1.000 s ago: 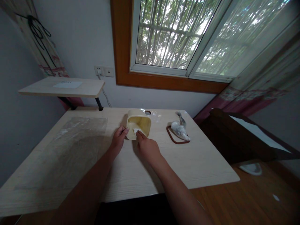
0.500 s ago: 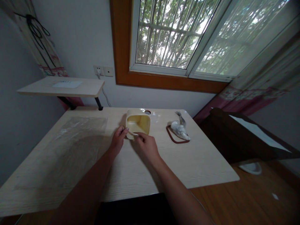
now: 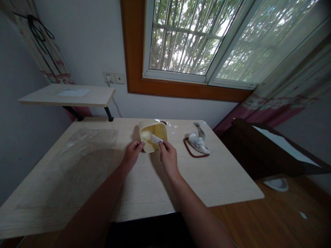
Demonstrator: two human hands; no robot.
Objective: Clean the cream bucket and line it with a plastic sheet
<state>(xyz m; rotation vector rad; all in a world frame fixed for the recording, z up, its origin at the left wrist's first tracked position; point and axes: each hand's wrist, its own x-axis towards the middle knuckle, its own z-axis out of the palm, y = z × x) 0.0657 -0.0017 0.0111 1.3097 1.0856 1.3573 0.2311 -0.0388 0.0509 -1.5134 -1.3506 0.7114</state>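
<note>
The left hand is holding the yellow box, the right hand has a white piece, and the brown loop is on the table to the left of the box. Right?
Not quite: in the head view the brown loop is to the right of the yellow box. The left hand does hold the box, and the right hand has the white piece.

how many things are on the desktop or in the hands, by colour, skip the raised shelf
Yellow: 1 (container)
Whitish: 2 (thin piece in the right hand, wrapped bundle)
Brown: 1 (loop)
Clear: 1 (plastic sheet)
Total: 5
</note>
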